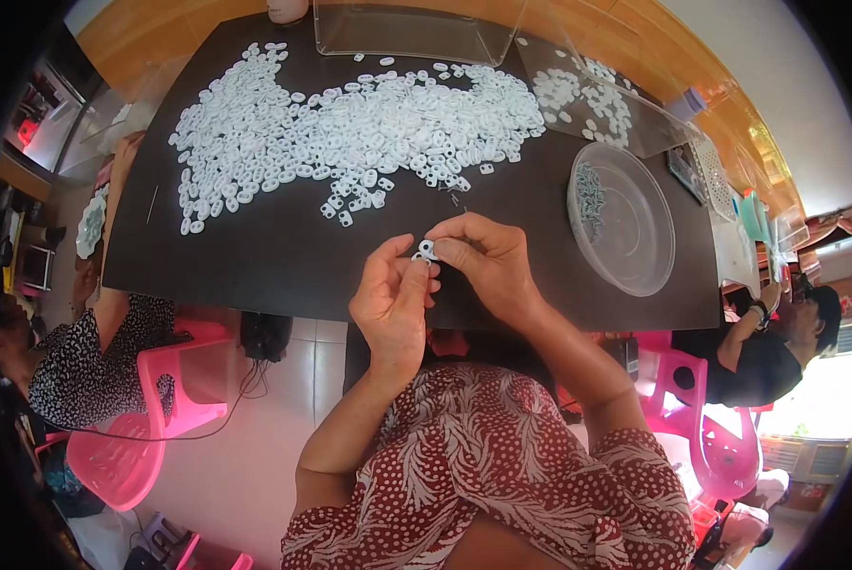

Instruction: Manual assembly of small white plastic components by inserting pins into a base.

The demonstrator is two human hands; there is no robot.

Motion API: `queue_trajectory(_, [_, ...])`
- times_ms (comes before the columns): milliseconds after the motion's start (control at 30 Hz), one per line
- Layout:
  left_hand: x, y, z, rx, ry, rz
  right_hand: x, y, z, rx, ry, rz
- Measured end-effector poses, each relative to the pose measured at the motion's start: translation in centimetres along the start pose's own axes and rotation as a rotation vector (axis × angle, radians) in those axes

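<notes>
Near the front edge of the dark table (255, 256), both hands meet around small white oval plastic pieces with holes (427, 249). My left hand (390, 302) is closed, pinching a piece between thumb and fingers. Closed from the other side, my right hand (491, 261) grips a piece with thumb and forefinger. The fingers partly hide the pieces, and I cannot tell whether they are joined. Just beyond the fingers lie a few tiny dark pins or screws (455, 200). A wide heap of similar white pieces (388, 123) spreads behind them.
Right of my hands, a round clear tub (671, 237) holds many small metal pins or screws (588, 195). Clear bins (416, 55) stand at the back, with more white pieces (587, 100) inside or behind one. People sit on both sides, near pink chairs (151, 427).
</notes>
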State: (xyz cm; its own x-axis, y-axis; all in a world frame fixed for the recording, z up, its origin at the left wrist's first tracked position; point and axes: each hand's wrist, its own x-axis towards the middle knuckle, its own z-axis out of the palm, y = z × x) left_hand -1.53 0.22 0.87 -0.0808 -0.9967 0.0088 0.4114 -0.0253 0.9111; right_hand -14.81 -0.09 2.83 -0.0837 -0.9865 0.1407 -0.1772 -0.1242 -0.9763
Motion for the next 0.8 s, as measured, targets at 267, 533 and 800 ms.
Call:
queue_trajectory(267, [-0.1, -0.5, -0.1, -0.094, -0.048, -0.01, -0.4, -0.3, 0.4, 0.122, -0.003, 0.072])
queue_trajectory(533, [-0.4, -0.6, 0.1, -0.155, -0.024, -0.002, -0.7, -0.3, 0.6, 0.044, -0.001, 0.012])
queue_trajectory(800, [-0.1, -0.2, 0.3, -0.222, -0.016, -0.006, -1.1, -0.7, -0.1, -0.241, -0.059, -0.227])
